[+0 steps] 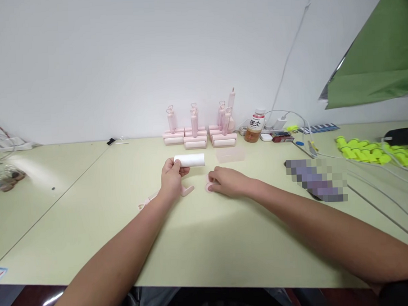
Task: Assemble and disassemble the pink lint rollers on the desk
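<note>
My left hand (172,177) grips a white lint-roller refill roll (192,160) by its left end, holding it level above the table. Under that hand lies a pink lint-roller handle (187,190), partly hidden; a heart-shaped loop (143,204) shows to its left. To the right, my right hand (227,181) pinches small pale pink round end caps (208,187) at the tabletop; its fingers cover part of them. Behind the hands, a translucent pink cover (230,154) lies on the table.
Several assembled pink lint rollers (195,140) stand along the wall. Right of them are a drink bottle (255,126), a white charger and cables. A blurred-out object (315,180) and bright yellow pieces (376,151) lie at the right. Plastic-bagged items (5,173) sit far left.
</note>
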`<state>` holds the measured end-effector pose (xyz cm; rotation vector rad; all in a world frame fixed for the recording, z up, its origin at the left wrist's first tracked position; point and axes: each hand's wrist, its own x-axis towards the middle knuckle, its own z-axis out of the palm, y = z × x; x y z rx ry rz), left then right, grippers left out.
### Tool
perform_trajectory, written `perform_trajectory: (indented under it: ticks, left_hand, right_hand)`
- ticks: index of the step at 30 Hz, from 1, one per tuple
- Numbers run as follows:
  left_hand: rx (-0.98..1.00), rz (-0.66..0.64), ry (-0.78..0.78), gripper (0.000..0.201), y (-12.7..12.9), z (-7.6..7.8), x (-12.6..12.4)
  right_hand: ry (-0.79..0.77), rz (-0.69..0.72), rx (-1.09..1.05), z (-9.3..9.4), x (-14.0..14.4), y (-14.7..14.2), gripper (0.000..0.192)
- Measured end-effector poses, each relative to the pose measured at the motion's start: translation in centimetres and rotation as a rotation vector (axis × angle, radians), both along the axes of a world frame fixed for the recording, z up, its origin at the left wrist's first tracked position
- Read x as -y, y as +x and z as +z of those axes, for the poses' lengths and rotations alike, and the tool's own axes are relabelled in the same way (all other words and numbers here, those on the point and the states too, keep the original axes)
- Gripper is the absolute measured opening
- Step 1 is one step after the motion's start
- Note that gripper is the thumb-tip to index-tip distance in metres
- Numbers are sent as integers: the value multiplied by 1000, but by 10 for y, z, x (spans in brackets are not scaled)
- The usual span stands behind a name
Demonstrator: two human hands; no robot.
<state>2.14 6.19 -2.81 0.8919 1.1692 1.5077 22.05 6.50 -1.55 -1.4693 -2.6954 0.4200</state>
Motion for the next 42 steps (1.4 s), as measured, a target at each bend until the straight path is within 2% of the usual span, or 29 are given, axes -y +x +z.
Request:
perform_trajectory:
  ticks: [5, 9, 15, 18, 20, 21, 25, 30, 34, 37, 42]
  left_hand:
    - [-21, 9, -38, 16, 2, 2, 0]
    - [-37, 12, -29, 13, 4, 4, 3]
    - [-63, -11, -16, 16, 2, 4, 7]
    - [-62, -11, -8, 17, 2, 2, 6]
    - [-57, -6, -3, 18, 3, 0, 4]
    - [-55, -3, 1, 17, 3, 0, 3]
    - [-53, -6, 14, 20, 4, -1, 3]
    - [-69, -21, 21, 21, 3, 2, 6]
    - [-91, -29, -3, 18, 3, 4, 8]
    - [-93, -22, -25, 16, 3, 5, 9]
    - [-118, -33, 0, 18, 3, 3, 7]
  right_hand:
    - [100, -343, 70, -7, -5, 29, 44]
    - [125, -440, 76, -10, -15, 39, 48]
    - [169, -460, 48, -11, -28, 40, 41]
    - [304, -459, -6, -9, -37, 51, 40]
    - [425, -400, -72, -10, -48, 62, 45]
    - [430, -362, -95, -11, -53, 67, 48]
    - [274, -310, -152, -21, -70, 77, 50]
    - [253, -320, -174, -33, -65, 68, 54]
    - [186, -268, -197, -30, -50, 74, 59]
    - [122, -233, -224, -26, -41, 90, 73]
    - [134, -196, -237, -28, -40, 109, 85]
